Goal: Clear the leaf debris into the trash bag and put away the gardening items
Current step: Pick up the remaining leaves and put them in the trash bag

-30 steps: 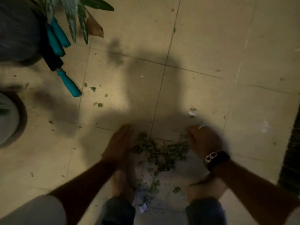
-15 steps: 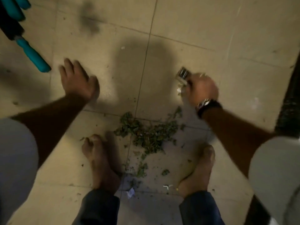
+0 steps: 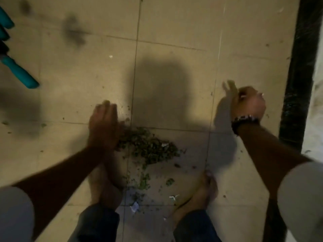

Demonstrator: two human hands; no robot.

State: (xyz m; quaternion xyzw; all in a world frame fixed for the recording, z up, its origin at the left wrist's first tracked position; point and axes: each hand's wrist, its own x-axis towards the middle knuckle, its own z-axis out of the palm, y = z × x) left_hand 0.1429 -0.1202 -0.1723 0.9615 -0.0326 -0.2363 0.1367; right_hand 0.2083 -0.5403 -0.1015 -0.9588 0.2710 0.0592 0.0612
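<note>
A pile of green leaf debris (image 3: pixel 148 147) lies on the beige tiled floor (image 3: pixel 174 23), just ahead of my bare feet. My left hand (image 3: pixel 103 123) rests edge-on against the left side of the pile, fingers straight and together. Off to the right, my right hand (image 3: pixel 244 103), with a watch on its wrist, hovers over the floor well away from the pile. Its fingers stretch up and left, blurred, with a pale scrap showing near the palm. Teal-handled garden tools (image 3: pixel 19 72) stick in from the left edge. No trash bag is in view.
My left foot (image 3: pixel 103 180) and right foot (image 3: pixel 197 189) flank the scattered leaf bits. Small white paper scraps (image 3: pixel 134 206) lie between them. A black strip (image 3: pixel 300 67) runs along the right edge, with a pale surface beyond it.
My left hand came back from the far left to the pile's left edge. My right hand moved right, away from the pile, and its fingers spread. The view shifted right.
</note>
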